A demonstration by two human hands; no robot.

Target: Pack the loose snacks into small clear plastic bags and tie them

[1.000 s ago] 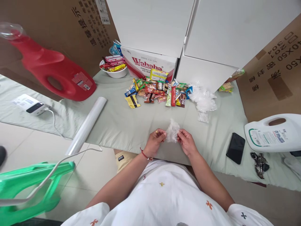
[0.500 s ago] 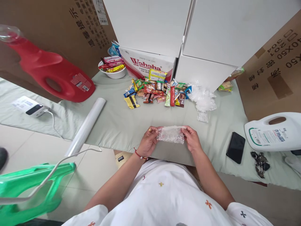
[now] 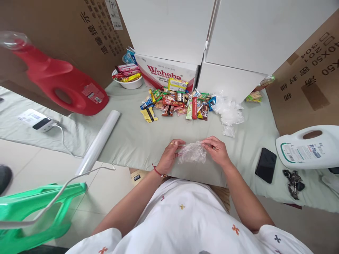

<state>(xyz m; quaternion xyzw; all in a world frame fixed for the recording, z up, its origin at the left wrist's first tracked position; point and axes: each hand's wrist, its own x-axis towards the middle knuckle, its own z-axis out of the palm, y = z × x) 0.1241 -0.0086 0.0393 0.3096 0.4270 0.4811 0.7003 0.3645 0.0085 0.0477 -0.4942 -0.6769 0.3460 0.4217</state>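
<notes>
A clear plastic bag (image 3: 192,153) is held over the near edge of the table, stretched between my two hands. My left hand (image 3: 171,155) pinches its left side, a red cord bracelet on the wrist. On the other side, the fingers of my right hand (image 3: 215,149) grip the upper right corner. The bag looks crinkled, and I cannot make out anything inside it. Beyond my hands lies a pile of small wrapped snacks (image 3: 173,103). Just right of the pile, more clear plastic bags (image 3: 229,112) lie heaped.
Behind stand a Wahaha carton (image 3: 165,72) and a white bowl of snacks (image 3: 129,84). At left are a red jug (image 3: 66,84), a plastic roll (image 3: 99,141) and a green stool (image 3: 42,211). To the right lie a phone (image 3: 266,165), keys (image 3: 293,183) and a white jug (image 3: 308,148).
The bag has gone from spread flat to more bunched. My right hand has shifted slightly up, its fingers now at the bag's upper corner. My left hand has turned slightly.
</notes>
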